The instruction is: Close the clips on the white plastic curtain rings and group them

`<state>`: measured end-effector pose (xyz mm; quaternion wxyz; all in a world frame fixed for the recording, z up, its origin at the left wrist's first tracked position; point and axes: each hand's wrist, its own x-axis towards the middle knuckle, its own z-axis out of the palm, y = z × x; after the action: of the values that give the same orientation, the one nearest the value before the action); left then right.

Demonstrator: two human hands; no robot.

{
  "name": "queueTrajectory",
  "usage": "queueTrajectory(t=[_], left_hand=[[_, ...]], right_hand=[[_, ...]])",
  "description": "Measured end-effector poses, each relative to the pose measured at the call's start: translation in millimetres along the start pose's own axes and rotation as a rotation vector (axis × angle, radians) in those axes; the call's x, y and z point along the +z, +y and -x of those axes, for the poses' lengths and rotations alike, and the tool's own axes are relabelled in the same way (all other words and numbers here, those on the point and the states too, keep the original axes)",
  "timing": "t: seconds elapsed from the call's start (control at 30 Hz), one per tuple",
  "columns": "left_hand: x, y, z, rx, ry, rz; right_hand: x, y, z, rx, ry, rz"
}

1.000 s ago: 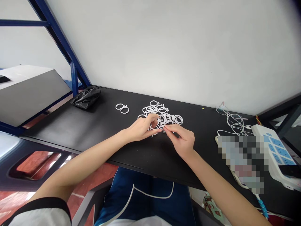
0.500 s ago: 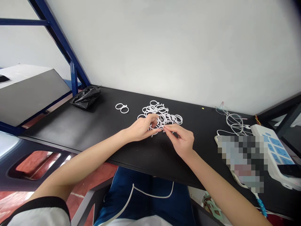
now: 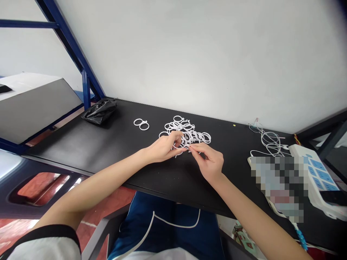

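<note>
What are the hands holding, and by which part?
The left hand and right hand hold a white ring by its edge; the exact spot is hidden.

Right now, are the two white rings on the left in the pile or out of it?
Out: the two white rings lie apart from the pile; black tabletop shows between.

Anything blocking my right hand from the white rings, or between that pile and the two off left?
Nothing visible blocks your right hand; it's at the near edge of the pile. From there toward the two rings, your left hand sits in between; from the far side, only tabletop.
</note>
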<state>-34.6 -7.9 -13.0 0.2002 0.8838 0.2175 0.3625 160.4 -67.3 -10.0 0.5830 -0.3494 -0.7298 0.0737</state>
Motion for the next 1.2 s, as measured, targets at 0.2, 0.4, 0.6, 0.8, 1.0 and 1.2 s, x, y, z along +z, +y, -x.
queueTrajectory(t=[0.2,0.4,0.6,0.8,1.0,1.2], left_hand=[[1.3,-0.3,0.4,-0.013,0.011,0.0],[4.3,-2.3,1.1,0.034,0.045,-0.025],[2.3,-0.5,-0.4,0.036,0.056,-0.056],[-0.1,1.8,-1.8,0.01,0.057,-0.061],[-1.1,3.4,-1.5,-0.001,0.054,-0.039],[-3.4,5.1,-1.7,0.0,0.04,-0.015]], right_hand=[[1.3,0.1,1.0,0.007,0.007,0.005],[1.6,0.9,2.3,-0.006,0.004,-0.01],[2.8,2.1,1.2,-0.052,0.02,-0.019],[1.2,0.1,-1.2,-0.067,0.013,-0.006],[-1.2,-1.2,-2.7,-0.036,-0.01,0.034],[-0.4,-1.5,-2.8,-0.029,-0.037,0.02]])
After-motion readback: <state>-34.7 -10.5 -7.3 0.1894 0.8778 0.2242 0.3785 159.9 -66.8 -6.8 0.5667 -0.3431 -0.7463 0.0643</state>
